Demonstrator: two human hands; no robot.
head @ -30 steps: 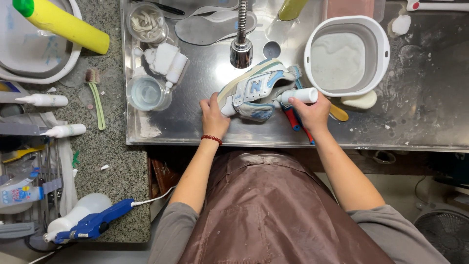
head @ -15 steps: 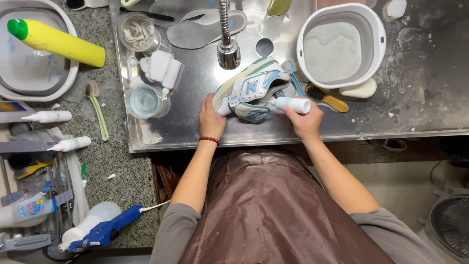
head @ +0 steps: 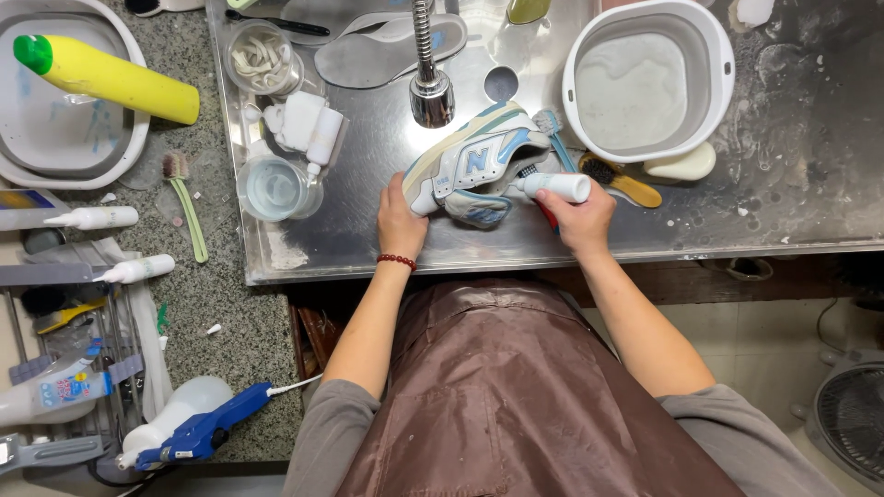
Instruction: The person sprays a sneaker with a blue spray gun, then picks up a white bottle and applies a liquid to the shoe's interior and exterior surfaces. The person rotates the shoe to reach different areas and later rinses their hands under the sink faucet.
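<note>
A: What moved since the earlier frame?
B: Little. Right hand and its white tube shifted slightly up and right; the sneaker barely moved.

A: Hand states?
B: Left hand curled, pressing the heel end of the sneaker, fingers on its sole edge. Right hand wrapped around the tube, nozzle end pointing at the shoe's opening.

A: Where's the sneaker?
B: On its side on the metal sink tray, between both hands, under the tap head.

A: Nearby?
B: White tub beyond the right hand, yellow-handled brush just beside it. Clear cup left of the left hand. Insole far side of the tap.
</note>
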